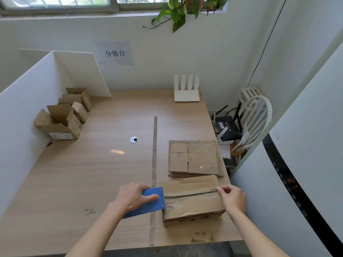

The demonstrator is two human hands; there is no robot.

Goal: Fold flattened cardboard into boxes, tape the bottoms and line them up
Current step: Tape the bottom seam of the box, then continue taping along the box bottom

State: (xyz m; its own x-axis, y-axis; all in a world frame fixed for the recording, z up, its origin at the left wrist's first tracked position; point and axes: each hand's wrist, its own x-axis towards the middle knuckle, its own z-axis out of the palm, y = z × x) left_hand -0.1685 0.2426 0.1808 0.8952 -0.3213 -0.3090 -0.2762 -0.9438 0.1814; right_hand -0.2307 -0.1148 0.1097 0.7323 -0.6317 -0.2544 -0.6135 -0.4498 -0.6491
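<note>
Head view is looking down on a wooden table [104, 182], where a person is working on a box [193, 199] at about 5 o'clock, near the front edge. This box is lying with its closed flaps facing up, and a torn strip along the seam is showing bare corrugation. Left hand [133, 196] is gripping a blue dispenser [148, 203], fingers curled over the top and thumb along its side, and the blue blade end is touching the box's left edge. Right hand [233, 198] is resting at the right end of the seam, thumb and forefinger pinching at the flap edge there; whether they are holding tape or only cardboard, I cannot tell. Just beyond the box, at 4 o'clock, a stack of flat cardboard [194, 157] is lying. A long grey strip [153, 173] is running from the middle of the table toward the front edge, passing just left of the box. At 9 to 10 o'clock, three folded boxes [65, 115] are standing in a row along a white partition [22, 112], flaps open upward. A small round hole [134, 139] is showing near the centre, and a white router [186, 89] is standing at 1 o'clock by the wall.
</note>
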